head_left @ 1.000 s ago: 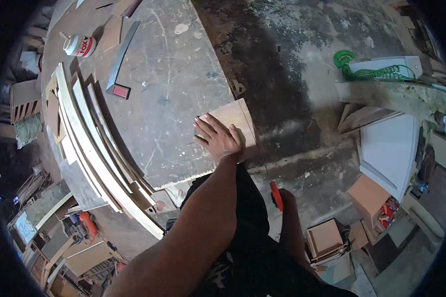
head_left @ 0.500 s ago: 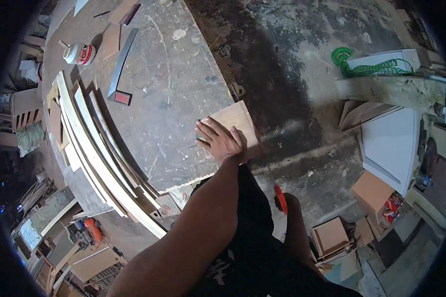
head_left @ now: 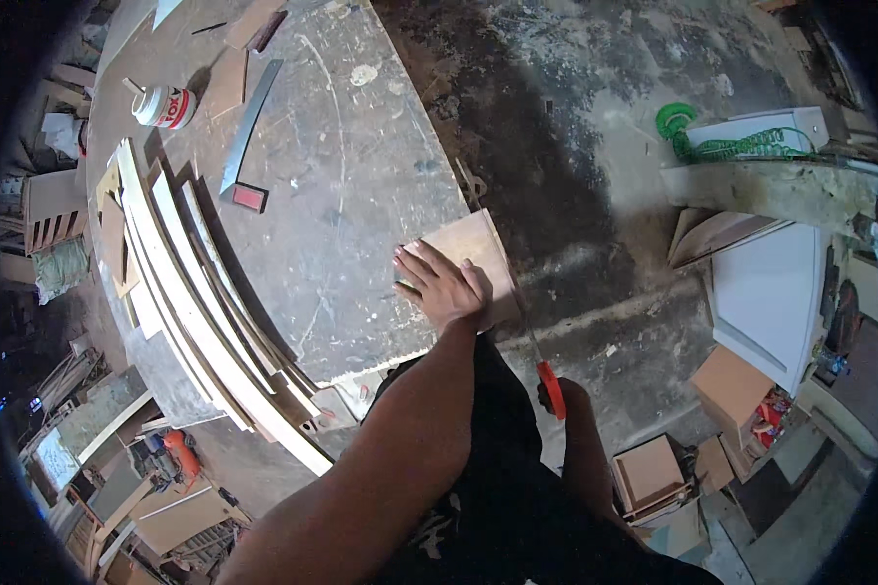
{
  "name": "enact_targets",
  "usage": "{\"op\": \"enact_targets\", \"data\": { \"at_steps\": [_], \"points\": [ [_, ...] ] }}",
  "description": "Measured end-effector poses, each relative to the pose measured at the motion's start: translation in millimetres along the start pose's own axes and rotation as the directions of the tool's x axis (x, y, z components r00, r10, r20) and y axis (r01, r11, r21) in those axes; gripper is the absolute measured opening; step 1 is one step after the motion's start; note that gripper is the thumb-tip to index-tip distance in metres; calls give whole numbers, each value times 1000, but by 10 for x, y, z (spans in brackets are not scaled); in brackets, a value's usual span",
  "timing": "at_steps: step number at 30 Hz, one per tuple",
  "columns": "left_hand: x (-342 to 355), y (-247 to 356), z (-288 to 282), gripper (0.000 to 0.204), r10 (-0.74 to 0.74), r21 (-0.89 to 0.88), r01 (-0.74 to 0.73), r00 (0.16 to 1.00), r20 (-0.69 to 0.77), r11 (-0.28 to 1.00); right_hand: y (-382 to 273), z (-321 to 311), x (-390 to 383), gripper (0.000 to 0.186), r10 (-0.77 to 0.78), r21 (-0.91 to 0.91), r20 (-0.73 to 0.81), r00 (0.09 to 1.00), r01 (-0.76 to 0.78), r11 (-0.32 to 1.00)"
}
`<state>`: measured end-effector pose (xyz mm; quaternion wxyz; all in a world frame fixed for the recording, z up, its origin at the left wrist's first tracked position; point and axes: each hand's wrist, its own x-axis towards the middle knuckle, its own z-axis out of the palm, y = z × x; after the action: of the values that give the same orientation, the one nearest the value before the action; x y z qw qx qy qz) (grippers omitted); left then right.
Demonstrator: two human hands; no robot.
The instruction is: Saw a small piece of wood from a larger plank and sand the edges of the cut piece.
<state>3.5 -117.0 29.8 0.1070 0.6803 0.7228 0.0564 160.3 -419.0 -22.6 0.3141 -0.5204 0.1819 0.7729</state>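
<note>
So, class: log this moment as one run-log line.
left hand: flat on wooden board at workbench edge | right hand: grips red-handled saw beside board

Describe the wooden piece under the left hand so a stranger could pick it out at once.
Start at the big scuffed grey workbench and go to its near right corner. There a small flat tan board juts past the edge, pinned under the left hand. Unlike the long pale strips stacked along the bench's left side, it is short, squarish and lies alone.
</note>
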Motion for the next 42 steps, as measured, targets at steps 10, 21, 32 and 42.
{"op": "enact_targets", "data": {
  "at_steps": [10,21,32,42],
  "points": [
    [-28,119,12,87,-17,-3,17,997,70,1000,189,-285,99,30,25,-98,-321,947,-59,993],
    [-75,319,-83,85,-32,-71,42,991,126,997,404,-307,-117,24,-25,-101,-66,998,19,995],
    [-93,205,-167,81,-23,-122,28,999,44,992,1044,220,-1384,46,-509,62,-396,764,575,816],
    [-148,64,-52,83,159,-147,-168,985,-70,975,1577,-945,-1143,47,-122,426,-10,992,115,898]
  ]
}}
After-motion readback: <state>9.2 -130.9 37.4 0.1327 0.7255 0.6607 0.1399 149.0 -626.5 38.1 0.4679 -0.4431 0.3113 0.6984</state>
